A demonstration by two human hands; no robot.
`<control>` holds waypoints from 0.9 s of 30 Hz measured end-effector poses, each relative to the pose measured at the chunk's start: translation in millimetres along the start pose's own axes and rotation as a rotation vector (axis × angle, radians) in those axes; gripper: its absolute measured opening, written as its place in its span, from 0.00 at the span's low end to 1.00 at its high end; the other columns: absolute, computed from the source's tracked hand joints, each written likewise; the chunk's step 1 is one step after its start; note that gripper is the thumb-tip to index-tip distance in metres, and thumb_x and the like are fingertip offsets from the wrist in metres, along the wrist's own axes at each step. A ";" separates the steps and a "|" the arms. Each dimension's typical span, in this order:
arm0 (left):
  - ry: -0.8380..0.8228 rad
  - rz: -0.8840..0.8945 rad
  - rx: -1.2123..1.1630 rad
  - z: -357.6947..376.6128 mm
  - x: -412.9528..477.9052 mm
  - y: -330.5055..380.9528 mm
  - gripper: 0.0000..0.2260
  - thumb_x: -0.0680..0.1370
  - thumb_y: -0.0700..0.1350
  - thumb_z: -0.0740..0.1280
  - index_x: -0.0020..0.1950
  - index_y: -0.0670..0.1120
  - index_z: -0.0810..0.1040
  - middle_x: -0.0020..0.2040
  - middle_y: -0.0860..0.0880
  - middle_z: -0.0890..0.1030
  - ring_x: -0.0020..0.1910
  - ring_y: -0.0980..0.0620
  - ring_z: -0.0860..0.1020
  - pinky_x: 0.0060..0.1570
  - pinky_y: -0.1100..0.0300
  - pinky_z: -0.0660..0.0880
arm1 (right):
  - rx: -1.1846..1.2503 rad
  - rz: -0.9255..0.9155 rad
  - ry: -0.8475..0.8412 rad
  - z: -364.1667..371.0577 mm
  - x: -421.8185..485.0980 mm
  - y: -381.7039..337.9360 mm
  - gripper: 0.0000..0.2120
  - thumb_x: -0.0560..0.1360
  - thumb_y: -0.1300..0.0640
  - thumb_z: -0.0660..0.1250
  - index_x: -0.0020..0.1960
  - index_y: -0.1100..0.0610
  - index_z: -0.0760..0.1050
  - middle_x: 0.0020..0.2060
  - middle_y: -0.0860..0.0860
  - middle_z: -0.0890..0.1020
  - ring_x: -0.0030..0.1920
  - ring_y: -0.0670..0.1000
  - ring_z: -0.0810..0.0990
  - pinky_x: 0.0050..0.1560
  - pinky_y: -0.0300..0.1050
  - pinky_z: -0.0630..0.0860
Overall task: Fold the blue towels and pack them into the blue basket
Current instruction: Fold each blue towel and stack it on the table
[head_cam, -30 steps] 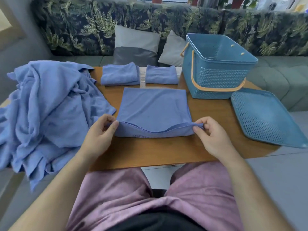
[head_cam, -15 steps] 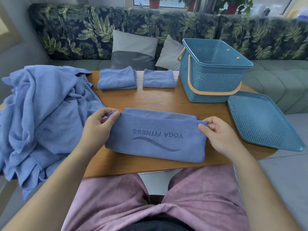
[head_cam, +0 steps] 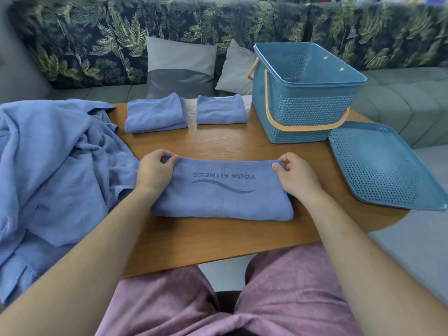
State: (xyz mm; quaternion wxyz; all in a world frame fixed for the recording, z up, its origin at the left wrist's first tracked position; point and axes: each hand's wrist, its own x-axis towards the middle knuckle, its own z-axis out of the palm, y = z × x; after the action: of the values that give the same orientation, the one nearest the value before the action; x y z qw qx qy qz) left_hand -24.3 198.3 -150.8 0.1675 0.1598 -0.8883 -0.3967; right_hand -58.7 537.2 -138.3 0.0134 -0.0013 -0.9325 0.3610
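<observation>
A blue towel [head_cam: 223,197] printed "YOGA FITNESS" lies folded in half on the wooden table [head_cam: 218,238] in front of me. My left hand [head_cam: 155,174] pinches its far left corner and my right hand [head_cam: 294,177] pinches its far right corner. Two folded blue towels sit further back, one at the left [head_cam: 155,113] and one beside it to the right [head_cam: 220,109]. The blue basket [head_cam: 305,93] with an orange handle stands open at the back right, and nothing shows inside it. A heap of unfolded blue towels [head_cam: 53,166] covers the table's left side.
The basket's perforated blue lid [head_cam: 385,166] lies flat at the table's right edge. A leaf-patterned sofa [head_cam: 97,40] with two grey cushions [head_cam: 179,64] runs behind the table. My legs in pink trousers are under the near edge.
Both hands lifted the towel's near edge and carried it over to the far edge, folding the towel in half. The printed side now faces up.
</observation>
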 end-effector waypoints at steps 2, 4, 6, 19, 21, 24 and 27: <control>-0.005 0.018 0.045 3.1 2.3 -2.1 0.07 0.79 0.50 0.69 0.47 0.48 0.83 0.39 0.55 0.79 0.44 0.53 0.77 0.46 0.60 0.69 | -0.022 0.024 0.014 1.7 2.8 -0.1 0.07 0.80 0.50 0.65 0.47 0.52 0.75 0.31 0.47 0.76 0.33 0.49 0.75 0.31 0.45 0.63; -0.007 0.035 0.075 3.5 4.7 -2.3 0.08 0.78 0.51 0.70 0.45 0.47 0.84 0.38 0.53 0.79 0.41 0.53 0.77 0.44 0.60 0.69 | -0.044 0.031 0.014 1.7 4.0 -0.7 0.06 0.80 0.50 0.65 0.46 0.51 0.75 0.32 0.47 0.77 0.35 0.50 0.76 0.32 0.45 0.64; -0.003 0.040 0.100 3.3 7.4 -3.4 0.09 0.78 0.51 0.71 0.45 0.46 0.84 0.38 0.52 0.79 0.42 0.52 0.77 0.44 0.60 0.69 | -0.066 0.029 0.024 2.3 4.2 0.9 0.07 0.80 0.50 0.65 0.45 0.51 0.75 0.33 0.47 0.77 0.36 0.52 0.77 0.32 0.45 0.65; -0.248 0.507 0.368 55.0 -64.3 61.2 0.20 0.82 0.50 0.57 0.72 0.50 0.74 0.73 0.50 0.71 0.73 0.48 0.69 0.69 0.44 0.66 | -0.255 -0.326 0.013 56.7 -54.8 -82.7 0.23 0.84 0.54 0.55 0.79 0.53 0.63 0.80 0.51 0.61 0.81 0.55 0.54 0.76 0.53 0.55; -0.408 0.453 0.500 63.4 -68.2 56.5 0.25 0.83 0.55 0.49 0.81 0.52 0.60 0.81 0.52 0.60 0.81 0.49 0.55 0.76 0.44 0.53 | -0.260 -0.278 -0.126 77.4 -58.2 -81.2 0.24 0.86 0.51 0.49 0.81 0.51 0.58 0.82 0.48 0.56 0.82 0.51 0.48 0.79 0.51 0.47; -0.392 0.401 0.514 59.9 -68.0 47.0 0.24 0.85 0.56 0.44 0.82 0.57 0.54 0.82 0.54 0.53 0.82 0.50 0.48 0.78 0.48 0.45 | -0.392 -0.207 -0.189 81.5 -52.2 -65.2 0.28 0.85 0.42 0.43 0.83 0.50 0.51 0.82 0.45 0.50 0.82 0.48 0.43 0.80 0.51 0.39; -0.377 0.326 0.535 52.2 -61.8 38.7 0.23 0.85 0.58 0.48 0.81 0.60 0.55 0.83 0.56 0.51 0.82 0.51 0.46 0.79 0.50 0.42 | -0.500 -0.169 -0.181 73.7 -46.2 -52.5 0.29 0.84 0.39 0.41 0.83 0.47 0.48 0.83 0.46 0.46 0.82 0.50 0.40 0.80 0.53 0.38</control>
State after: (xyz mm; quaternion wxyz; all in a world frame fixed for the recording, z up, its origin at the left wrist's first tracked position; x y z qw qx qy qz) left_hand 2.9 282.6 -164.9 0.0140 -0.0217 -0.9897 -0.1409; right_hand -14.0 448.2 -158.6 -0.0404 0.1054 -0.9868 0.1161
